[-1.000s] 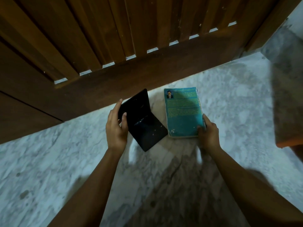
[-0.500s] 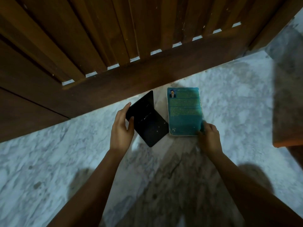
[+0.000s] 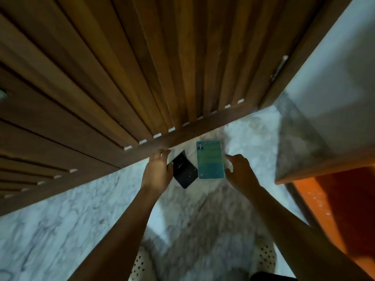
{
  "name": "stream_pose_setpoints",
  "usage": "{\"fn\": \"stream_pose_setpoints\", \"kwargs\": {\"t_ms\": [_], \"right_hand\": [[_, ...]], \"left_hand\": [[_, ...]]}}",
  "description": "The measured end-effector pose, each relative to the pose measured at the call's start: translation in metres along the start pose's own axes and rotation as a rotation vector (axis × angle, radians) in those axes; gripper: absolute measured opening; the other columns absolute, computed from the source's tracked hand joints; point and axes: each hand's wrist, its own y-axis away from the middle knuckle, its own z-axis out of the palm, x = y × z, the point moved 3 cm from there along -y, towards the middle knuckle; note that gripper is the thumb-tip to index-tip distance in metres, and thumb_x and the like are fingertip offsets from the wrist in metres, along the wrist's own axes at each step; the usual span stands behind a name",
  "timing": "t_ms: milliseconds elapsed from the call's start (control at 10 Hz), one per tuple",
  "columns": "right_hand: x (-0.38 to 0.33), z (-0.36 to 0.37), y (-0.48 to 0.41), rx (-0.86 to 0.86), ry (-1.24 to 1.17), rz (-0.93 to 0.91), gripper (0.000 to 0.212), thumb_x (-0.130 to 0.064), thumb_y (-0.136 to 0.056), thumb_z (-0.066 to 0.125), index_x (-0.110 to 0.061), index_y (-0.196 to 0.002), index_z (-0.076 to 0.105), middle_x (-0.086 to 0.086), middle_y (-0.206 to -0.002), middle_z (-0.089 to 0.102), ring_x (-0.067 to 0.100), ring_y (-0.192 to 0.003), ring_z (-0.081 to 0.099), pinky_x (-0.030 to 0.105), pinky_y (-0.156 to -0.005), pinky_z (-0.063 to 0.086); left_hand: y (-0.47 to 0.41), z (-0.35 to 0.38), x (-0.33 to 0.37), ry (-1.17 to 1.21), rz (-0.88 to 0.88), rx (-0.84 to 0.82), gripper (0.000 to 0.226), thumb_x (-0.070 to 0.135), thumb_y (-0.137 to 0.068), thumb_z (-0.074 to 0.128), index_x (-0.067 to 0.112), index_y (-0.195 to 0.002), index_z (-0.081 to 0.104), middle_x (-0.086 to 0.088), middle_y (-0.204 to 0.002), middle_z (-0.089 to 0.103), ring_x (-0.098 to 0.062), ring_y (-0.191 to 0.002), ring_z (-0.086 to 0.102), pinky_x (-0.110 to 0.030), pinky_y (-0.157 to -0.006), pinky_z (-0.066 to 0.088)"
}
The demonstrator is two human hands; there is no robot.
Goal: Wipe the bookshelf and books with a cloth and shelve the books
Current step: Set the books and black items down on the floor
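Left hand point(image 3: 157, 172) fingers point(image 3: 163, 156) still grip the black L-shaped bookend point(image 3: 185, 173) left of the teal paperback book point(image 3: 211, 160). Right hand point(image 3: 240, 172) has quit its corner, hold unclear; nothing shelved.

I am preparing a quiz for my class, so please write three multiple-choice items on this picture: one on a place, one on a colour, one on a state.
1. Where does the book lie?
A) on a wooden shelf
B) on the marble floor, right of the black bookend
C) on top of the bookend

2. What colour is the book's cover?
A) red
B) yellow
C) teal

3. What does the left hand do?
A) grips the bookend
B) hangs free
C) holds a cloth

Answers: 1 B, the book lies flat on the marble beside the bookend. 2 C, its cover is blue-green. 3 A, the thumb lies on the bookend's front and the fingers reach behind it.
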Motion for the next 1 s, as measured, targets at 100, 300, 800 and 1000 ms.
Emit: {"fn": "stream_pose_setpoints", "kwargs": {"t_ms": [100, 300, 800, 1000], "right_hand": [[-0.040, -0.080, 0.034, 0.036, 0.003, -0.012, 0.051, -0.016, -0.094, 0.050, -0.012, -0.142, 0.037, 0.012, -0.134, 0.044, 0.025, -0.127, 0.038, 0.033, -0.102, 0.037], [-0.091, -0.212, 0.098, 0.180, -0.069, -0.059, 0.049, -0.017, -0.093, 0.052, -0.014, -0.141, 0.040, 0.011, -0.134, 0.046, 0.024, -0.126, 0.041, 0.030, -0.101, 0.035], [-0.050, -0.373, 0.298, 0.694, -0.228, 0.339, 0.048, -0.009, -0.088, 0.056, -0.009, -0.135, 0.048, 0.017, -0.127, 0.049, 0.030, -0.122, 0.046, 0.025, -0.101, 0.030], [-0.013, -0.355, 0.421, 1.091, -0.388, 0.472, 0.027, -0.007, -0.089, 0.054, -0.012, -0.116, 0.061, 0.005, -0.111, 0.063, 0.019, -0.102, 0.061, 0.022, -0.086, 0.045]], "left_hand": [[-0.002, -0.071, 0.059, -0.026, 0.066, -0.026, 0.040, 0.012, -0.089, 0.059, 0.005, -0.128, 0.053, -0.017, -0.126, 0.058, -0.034, -0.112, 0.056, -0.036, -0.094, 0.046], [-0.013, -0.166, 0.173, -0.055, 0.103, -0.079, 0.032, 0.022, -0.100, 0.037, 0.015, -0.128, 0.050, -0.002, -0.120, 0.058, -0.013, -0.097, 0.054, -0.021, -0.090, 0.040], [0.032, -0.182, 0.403, 0.067, 0.775, -0.405, 0.040, 0.029, -0.078, 0.043, 0.003, -0.094, 0.069, -0.014, -0.085, 0.070, -0.028, -0.076, 0.070, -0.029, -0.065, 0.057], [0.109, -0.126, 0.462, 0.165, 0.823, -0.651, 0.036, 0.018, -0.093, 0.053, 0.008, -0.128, 0.052, -0.013, -0.121, 0.056, -0.028, -0.114, 0.054, -0.038, -0.095, 0.045]]}}
